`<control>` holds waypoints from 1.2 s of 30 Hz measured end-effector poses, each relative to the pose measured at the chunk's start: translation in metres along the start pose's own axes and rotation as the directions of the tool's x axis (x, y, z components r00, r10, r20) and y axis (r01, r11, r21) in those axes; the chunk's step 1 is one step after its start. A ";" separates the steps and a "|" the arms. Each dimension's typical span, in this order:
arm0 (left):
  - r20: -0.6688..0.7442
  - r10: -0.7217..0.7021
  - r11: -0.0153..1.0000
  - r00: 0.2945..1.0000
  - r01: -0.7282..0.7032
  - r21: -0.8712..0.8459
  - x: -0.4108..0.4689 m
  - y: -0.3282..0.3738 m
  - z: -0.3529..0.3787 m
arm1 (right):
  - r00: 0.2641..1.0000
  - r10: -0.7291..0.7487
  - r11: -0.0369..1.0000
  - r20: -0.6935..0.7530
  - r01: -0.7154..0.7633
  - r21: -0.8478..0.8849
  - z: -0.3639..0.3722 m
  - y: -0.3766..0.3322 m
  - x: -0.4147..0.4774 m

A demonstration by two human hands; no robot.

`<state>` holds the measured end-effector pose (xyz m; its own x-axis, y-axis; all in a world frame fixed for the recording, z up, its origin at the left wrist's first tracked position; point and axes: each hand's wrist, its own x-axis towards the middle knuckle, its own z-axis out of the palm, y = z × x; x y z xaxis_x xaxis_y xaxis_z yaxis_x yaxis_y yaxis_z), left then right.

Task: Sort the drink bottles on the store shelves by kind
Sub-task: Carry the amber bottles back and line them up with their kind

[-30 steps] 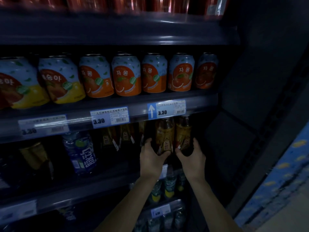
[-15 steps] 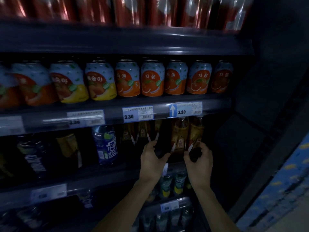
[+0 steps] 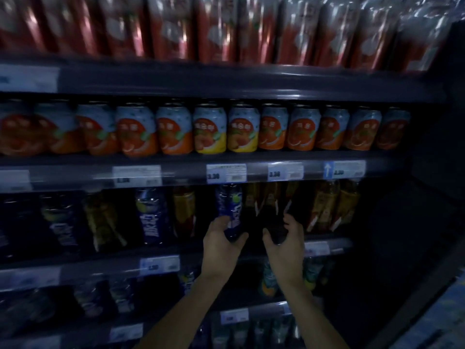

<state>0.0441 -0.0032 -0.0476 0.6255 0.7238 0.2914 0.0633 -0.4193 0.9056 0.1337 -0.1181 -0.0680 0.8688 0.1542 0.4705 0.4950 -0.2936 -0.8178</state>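
Blue-label bottle (image 3: 229, 210) was upright at the front of the bottle shelf (image 3: 88, 267), just under the price tags (image 3: 226, 173). Left hand (image 3: 221, 244) was wrapped round its lower half, with the bottle's top clear above the grip. Couldn't tell if its base touched the shelf. Right hand (image 3: 285, 244) was just beside it, fingers curled round the bottom of a dark bottle (image 3: 273, 222), its kind lost in shadow. Amber bottles (image 3: 324, 205) stood further right. Orange and yellow cans (image 3: 214, 129) lined the shelf above.
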 end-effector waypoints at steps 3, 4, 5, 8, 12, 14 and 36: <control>-0.045 -0.001 0.999 0.999 0.004 0.052 -0.002 -0.011 -0.040 | 0.999 -0.024 1.000 0.032 0.024 0.015 0.027 -0.023 -0.020; -0.054 -0.002 0.998 0.999 0.006 0.062 -0.002 -0.014 -0.051 | 0.999 -0.030 0.999 0.045 0.029 0.022 0.035 -0.028 -0.026; -0.064 -0.003 0.998 0.998 0.007 0.066 -0.002 -0.019 -0.065 | 0.998 -0.033 0.999 0.058 0.031 0.030 0.044 -0.035 -0.032; -0.097 -0.023 0.997 0.995 0.030 0.074 -0.001 -0.033 -0.104 | 0.995 -0.051 0.997 0.088 0.047 0.054 0.071 -0.056 -0.049; -0.175 -0.048 0.992 0.983 0.068 0.106 0.004 -0.050 -0.151 | 0.991 -0.082 0.995 0.106 0.075 0.071 0.103 -0.080 -0.066; -0.216 -0.062 0.986 0.974 0.094 0.140 0.007 -0.057 -0.173 | 0.991 -0.073 0.994 0.111 0.064 0.083 0.115 -0.090 -0.069; -0.401 -0.142 0.988 0.905 0.154 -0.001 0.028 -0.093 -0.206 | 0.973 0.127 0.977 0.192 -0.156 0.143 0.169 -0.102 -0.048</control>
<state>-0.1049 0.1691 -0.0603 0.2453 0.9343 0.2587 0.1582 -0.3018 0.9402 0.0432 0.0634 -0.0633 0.9107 0.2942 0.2899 0.3498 -0.1760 -0.9201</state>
